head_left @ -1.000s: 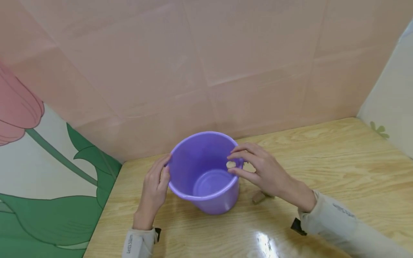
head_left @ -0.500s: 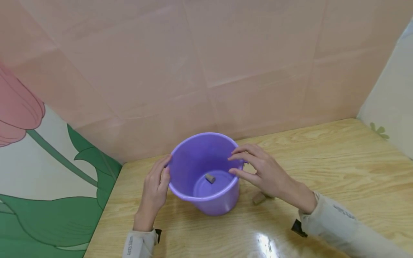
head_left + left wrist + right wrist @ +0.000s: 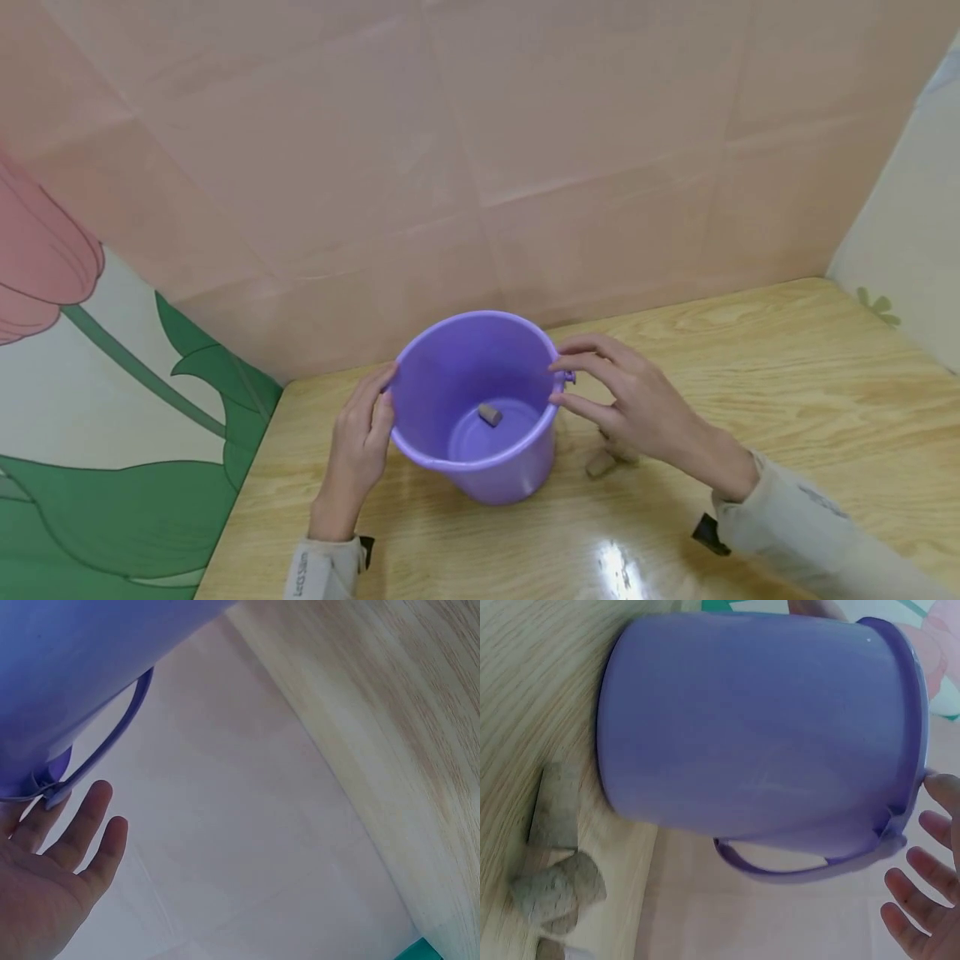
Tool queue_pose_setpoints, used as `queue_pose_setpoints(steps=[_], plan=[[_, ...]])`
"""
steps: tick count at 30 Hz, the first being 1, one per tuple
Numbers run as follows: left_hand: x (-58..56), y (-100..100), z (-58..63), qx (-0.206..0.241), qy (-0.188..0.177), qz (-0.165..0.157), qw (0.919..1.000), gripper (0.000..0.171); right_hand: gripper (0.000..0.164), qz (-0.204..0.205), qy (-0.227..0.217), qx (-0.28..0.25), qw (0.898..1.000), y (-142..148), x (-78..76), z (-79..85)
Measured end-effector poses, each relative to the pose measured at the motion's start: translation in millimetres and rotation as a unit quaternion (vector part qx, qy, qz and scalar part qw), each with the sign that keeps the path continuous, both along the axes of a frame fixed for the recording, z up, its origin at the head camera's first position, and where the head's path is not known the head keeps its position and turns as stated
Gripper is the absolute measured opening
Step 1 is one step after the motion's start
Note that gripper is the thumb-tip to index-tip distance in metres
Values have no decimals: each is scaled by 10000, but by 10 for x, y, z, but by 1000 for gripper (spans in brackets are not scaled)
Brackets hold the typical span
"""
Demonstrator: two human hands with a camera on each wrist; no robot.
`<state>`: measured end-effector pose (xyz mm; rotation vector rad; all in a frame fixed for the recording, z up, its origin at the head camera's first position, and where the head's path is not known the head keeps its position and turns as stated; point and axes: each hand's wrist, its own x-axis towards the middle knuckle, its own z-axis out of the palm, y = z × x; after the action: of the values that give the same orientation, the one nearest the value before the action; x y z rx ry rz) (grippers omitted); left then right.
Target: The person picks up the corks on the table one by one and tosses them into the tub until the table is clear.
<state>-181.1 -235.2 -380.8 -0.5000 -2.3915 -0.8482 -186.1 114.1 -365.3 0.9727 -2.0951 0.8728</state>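
Note:
A purple bucket [image 3: 504, 479] stands on the table, with one cork [image 3: 490, 415] lying on its bottom. On its left side, my left hand [image 3: 357, 433] touches the rim with the tips of thumb and fingers. The left wrist view shows the last fingers of the left hand [image 3: 56, 877] outstretched beside the bucket's handle [image 3: 112, 739]. My right hand [image 3: 637, 396] is at the right rim, thumb and fingers apart, nothing between them. In the right wrist view, several corks [image 3: 555, 806] lie on the table by the bucket's base.
The wood-grain table [image 3: 750, 392] meets a pinkish wall covering [image 3: 525, 150] behind the bucket. A flower-patterned panel [image 3: 127, 433] borders the left, and a pale panel [image 3: 915, 250] the right. The bucket's handle hangs down its outer side.
The cork between my right thumb and fingers has dropped into the bucket and now lies at its bottom. My right hand has since shifted slightly right; the left stays at the rim.

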Motion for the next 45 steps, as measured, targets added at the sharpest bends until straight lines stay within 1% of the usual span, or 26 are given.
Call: queue_pose_setpoints(steps=[5,8,11,15,22,28,35,41,45], plan=[[7,-2,-2,7,-59,12,10000,39,37,-234,146,76,9996,116,-13,-27],[10,0,2,51,-44,5,10000,39,38,-336,155,174,9992,183,-18,-51],[10,1,4,56,6,1,10000,39,36,-412,253,231,9986,248,-27,-84],[9,5,7,56,33,-21,10000,39,33,-533,275,345,9976,338,-35,-144],[5,3,-2,48,26,-33,10000,39,34,-727,149,676,9949,494,-51,-263],[6,16,11,38,-4,31,10000,38,34,-845,134,915,9921,591,-35,-364],[3,26,13,41,-48,26,10000,39,33,-984,-179,1094,9890,674,-7,-460],[6,28,7,44,-63,30,10000,39,33,-1003,-369,1189,9871,735,-9,-542],[16,32,4,58,-49,29,10000,39,35,-968,-392,1286,9862,769,-22,-603]])
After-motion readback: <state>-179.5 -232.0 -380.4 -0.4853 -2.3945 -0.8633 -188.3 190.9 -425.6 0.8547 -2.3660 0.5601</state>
